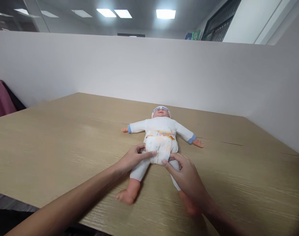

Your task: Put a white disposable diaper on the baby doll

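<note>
A baby doll in a white suit with blue cuffs and a white cap lies on its back, its arms spread and its feet toward me. Around its hips is a white diaper with an orange printed waistband. My left hand is at the diaper's left leg edge, thumb on the front and fingers partly hidden beside it. At the right leg edge, my right hand pinches the diaper between thumb and fingers. The doll's right-side leg is partly covered by my right hand and forearm.
The doll lies on a wooden table with thin seams across it. A white partition wall rises behind the table. Pink cloth hangs at the far left, beyond the table's edge.
</note>
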`<state>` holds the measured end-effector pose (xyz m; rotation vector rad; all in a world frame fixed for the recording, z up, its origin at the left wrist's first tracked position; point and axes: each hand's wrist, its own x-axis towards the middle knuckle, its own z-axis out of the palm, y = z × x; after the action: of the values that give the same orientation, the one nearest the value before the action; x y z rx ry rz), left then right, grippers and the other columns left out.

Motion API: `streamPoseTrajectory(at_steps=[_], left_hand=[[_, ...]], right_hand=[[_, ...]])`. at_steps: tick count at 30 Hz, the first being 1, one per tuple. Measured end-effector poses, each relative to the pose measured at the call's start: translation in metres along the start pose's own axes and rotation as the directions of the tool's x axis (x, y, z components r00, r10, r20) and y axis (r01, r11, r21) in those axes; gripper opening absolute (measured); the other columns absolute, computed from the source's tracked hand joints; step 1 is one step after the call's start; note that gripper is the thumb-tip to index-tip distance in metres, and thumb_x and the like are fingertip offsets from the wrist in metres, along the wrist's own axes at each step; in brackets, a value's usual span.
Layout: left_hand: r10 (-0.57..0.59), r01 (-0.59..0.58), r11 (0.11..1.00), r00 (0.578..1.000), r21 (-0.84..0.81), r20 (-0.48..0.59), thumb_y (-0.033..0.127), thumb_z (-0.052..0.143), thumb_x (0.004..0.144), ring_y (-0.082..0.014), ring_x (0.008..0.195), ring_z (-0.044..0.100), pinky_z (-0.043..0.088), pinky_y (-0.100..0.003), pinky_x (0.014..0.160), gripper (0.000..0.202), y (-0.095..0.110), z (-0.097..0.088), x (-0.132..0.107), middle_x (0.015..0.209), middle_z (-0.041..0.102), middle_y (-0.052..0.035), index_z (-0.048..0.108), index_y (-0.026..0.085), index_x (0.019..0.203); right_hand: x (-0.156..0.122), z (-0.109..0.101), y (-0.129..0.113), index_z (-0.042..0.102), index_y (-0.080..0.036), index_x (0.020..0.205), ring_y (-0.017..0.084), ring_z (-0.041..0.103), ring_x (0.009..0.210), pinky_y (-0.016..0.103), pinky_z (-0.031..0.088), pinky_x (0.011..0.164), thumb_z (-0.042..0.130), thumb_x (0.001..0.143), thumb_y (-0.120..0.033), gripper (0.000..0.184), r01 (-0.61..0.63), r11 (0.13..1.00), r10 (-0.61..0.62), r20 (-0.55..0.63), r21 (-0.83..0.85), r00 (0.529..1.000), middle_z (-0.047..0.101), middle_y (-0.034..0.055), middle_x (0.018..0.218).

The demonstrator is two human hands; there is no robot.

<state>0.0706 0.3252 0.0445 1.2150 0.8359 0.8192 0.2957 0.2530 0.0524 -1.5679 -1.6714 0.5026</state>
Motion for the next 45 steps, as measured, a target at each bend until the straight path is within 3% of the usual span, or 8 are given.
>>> streamPoseTrajectory(at_steps=[6,13,20,27,34,39,42,45], left_hand=[[-0.005,0.005,0.997,1.000,-0.080,-0.001,0.057,0.096,0.080,-0.0304,0.104,0.078,0.060,-0.040,0.089,0.057,-0.006,-0.004,-0.001,0.118,0.084,-0.0141,0.079,0.019,0.119],[0.041,-0.042,0.997,0.999,0.072,0.023,0.070,0.086,0.086,-0.0298,0.096,0.076,0.060,-0.041,0.080,0.054,-0.008,-0.016,0.002,0.095,0.080,-0.0100,0.078,0.020,0.108],[0.082,-0.084,0.988,0.996,0.126,0.018,0.072,0.085,0.085,-0.0319,0.097,0.075,0.060,-0.044,0.081,0.059,-0.012,-0.016,0.004,0.096,0.081,-0.0122,0.079,0.019,0.110],[0.087,-0.088,0.996,0.996,0.028,0.016,0.062,0.093,0.080,-0.0274,0.098,0.075,0.058,-0.039,0.086,0.057,-0.005,-0.012,0.001,0.108,0.082,-0.0109,0.077,0.017,0.113],[0.097,-0.097,0.995,0.995,0.011,-0.005,0.063,0.092,0.080,-0.0268,0.098,0.075,0.057,-0.040,0.090,0.060,-0.005,-0.008,0.003,0.111,0.082,-0.0128,0.074,0.015,0.112],[0.172,-0.169,0.982,0.985,0.085,-0.030,0.065,0.093,0.077,-0.0291,0.106,0.075,0.057,-0.041,0.093,0.065,0.000,-0.003,-0.008,0.110,0.081,-0.0124,0.074,0.015,0.114],[0.223,-0.215,0.967,0.974,0.136,-0.050,0.058,0.094,0.077,-0.0310,0.121,0.072,0.055,-0.042,0.105,0.059,0.001,-0.002,-0.020,0.125,0.081,-0.0128,0.076,0.018,0.116],[0.266,-0.240,0.942,0.960,0.234,-0.083,0.053,0.091,0.084,-0.0304,0.119,0.073,0.055,-0.044,0.105,0.056,0.000,-0.006,-0.031,0.139,0.078,-0.0133,0.076,0.019,0.127]], right_hand=[[0.000,-0.002,0.001,0.077,-0.022,0.094,0.022,0.056,0.072,0.033,0.043,0.065,0.069,0.096,-0.061,0.039,-0.097,0.987,0.099,-0.004,0.126,0.995,0.069,0.0025,0.081],[-0.002,-0.003,0.002,0.075,-0.024,0.092,0.018,0.039,0.063,0.030,0.033,0.057,0.069,0.096,-0.061,0.037,-0.148,0.976,0.149,0.005,0.158,0.989,0.043,-0.0046,0.068],[0.001,0.001,0.000,0.073,-0.022,0.100,0.021,0.052,0.073,0.032,0.044,0.069,0.068,0.097,-0.060,0.038,-0.100,0.971,0.099,0.014,0.216,0.995,0.067,0.0009,0.085],[0.000,0.002,-0.005,0.073,-0.022,0.094,0.019,0.048,0.063,0.031,0.036,0.060,0.066,0.096,-0.062,0.041,-0.061,0.991,0.070,-0.074,0.118,0.995,0.064,-0.0015,0.071],[-0.002,0.007,-0.004,0.073,-0.023,0.100,0.029,0.067,0.089,0.038,0.052,0.081,0.058,0.101,-0.059,0.039,0.038,0.998,-0.047,-0.143,-0.059,0.989,0.080,0.0076,0.095],[-0.014,0.015,-0.008,0.073,-0.023,0.112,0.037,0.062,0.114,0.053,0.051,0.103,0.066,0.095,-0.039,0.024,0.084,0.981,-0.116,-0.183,-0.178,0.976,0.076,0.0152,0.122],[-0.025,0.017,-0.012,0.074,-0.024,0.120,0.039,0.059,0.124,0.057,0.050,0.111,0.069,0.095,-0.037,0.029,0.119,0.967,-0.159,-0.173,-0.224,0.972,0.071,0.0162,0.132],[-0.035,0.012,-0.014,0.074,-0.024,0.128,0.039,0.059,0.128,0.058,0.050,0.114,0.069,0.099,-0.041,0.034,0.151,0.953,-0.194,-0.147,-0.264,0.970,0.070,0.0158,0.135]])
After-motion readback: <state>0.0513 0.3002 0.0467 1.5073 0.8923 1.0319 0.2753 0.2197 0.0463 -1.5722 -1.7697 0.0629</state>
